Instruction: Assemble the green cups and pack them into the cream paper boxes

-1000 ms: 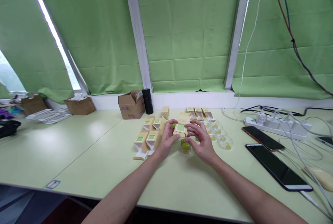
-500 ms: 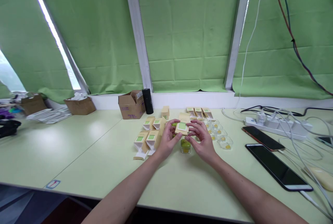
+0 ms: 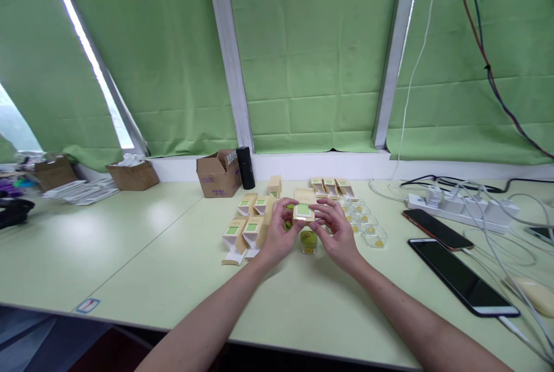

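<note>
Between my two hands is a small tan cardboard box [image 3: 303,211] with a green label, held up off the table. My left hand [image 3: 281,228] grips its left side, and my right hand [image 3: 335,230] has fingers and thumb on its right side. Just below the box stands a small clear container with a green top [image 3: 309,242]. More green pieces show partly behind my left fingers. Left of my hands stand several similar tan boxes [image 3: 253,228] with white flaps folded out at the front.
Right of my hands sit several clear plastic containers [image 3: 375,237] with yellow spots. More tan boxes [image 3: 331,187] stand behind. Two phones [image 3: 459,274] and a power strip [image 3: 459,213] with tangled cables lie at right. A cardboard carton [image 3: 219,175] and black cylinder [image 3: 245,168] stand at the back.
The box in my hands has levelled a little, and my right fingers and thumb have closed in on its right side. Everything else on the table looks the same.
</note>
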A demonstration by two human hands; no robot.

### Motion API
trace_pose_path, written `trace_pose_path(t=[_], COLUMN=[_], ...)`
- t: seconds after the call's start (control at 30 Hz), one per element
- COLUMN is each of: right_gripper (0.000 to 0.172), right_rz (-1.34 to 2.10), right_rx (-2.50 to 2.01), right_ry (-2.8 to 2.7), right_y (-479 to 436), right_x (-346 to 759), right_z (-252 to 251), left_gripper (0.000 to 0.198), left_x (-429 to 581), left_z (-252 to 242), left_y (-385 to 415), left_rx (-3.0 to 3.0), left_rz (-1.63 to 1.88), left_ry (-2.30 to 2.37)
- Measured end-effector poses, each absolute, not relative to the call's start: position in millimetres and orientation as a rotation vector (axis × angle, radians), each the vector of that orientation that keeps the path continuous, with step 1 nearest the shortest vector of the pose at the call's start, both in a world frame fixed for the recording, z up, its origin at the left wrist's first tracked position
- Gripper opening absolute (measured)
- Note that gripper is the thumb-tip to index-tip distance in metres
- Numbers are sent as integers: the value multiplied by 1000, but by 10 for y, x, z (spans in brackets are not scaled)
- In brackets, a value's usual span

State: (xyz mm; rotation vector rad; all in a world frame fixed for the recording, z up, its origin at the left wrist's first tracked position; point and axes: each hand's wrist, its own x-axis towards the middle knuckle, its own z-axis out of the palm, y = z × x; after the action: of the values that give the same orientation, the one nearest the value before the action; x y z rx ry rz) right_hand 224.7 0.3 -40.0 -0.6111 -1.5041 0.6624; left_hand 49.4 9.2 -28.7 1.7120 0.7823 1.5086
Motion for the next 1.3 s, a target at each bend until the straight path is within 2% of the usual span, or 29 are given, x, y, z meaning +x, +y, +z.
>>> trace_pose_path(t=[0.63, 0.8, 1.03, 1.3], right_gripper=[25, 33, 36, 57], right_rz=[645, 666, 647, 592], right_rx=[-644, -650, -698, -611], right_ry=[-1499, -1515, -1648, -1718], right_y=[55, 77, -9, -73], right_x=[2232, 2225, 2238, 2228], right_z=[-449, -456, -416, -419], left_gripper=[32, 38, 48, 47], left_x=[508, 495, 467, 437], left_z=[-288, -227, -225, -239], left_y=[74, 14, 5, 86], left_rx=[1860, 1984, 2120, 1957], left_rz=[1648, 1712, 1697, 1751], left_ry=[891, 953, 1064, 1092])
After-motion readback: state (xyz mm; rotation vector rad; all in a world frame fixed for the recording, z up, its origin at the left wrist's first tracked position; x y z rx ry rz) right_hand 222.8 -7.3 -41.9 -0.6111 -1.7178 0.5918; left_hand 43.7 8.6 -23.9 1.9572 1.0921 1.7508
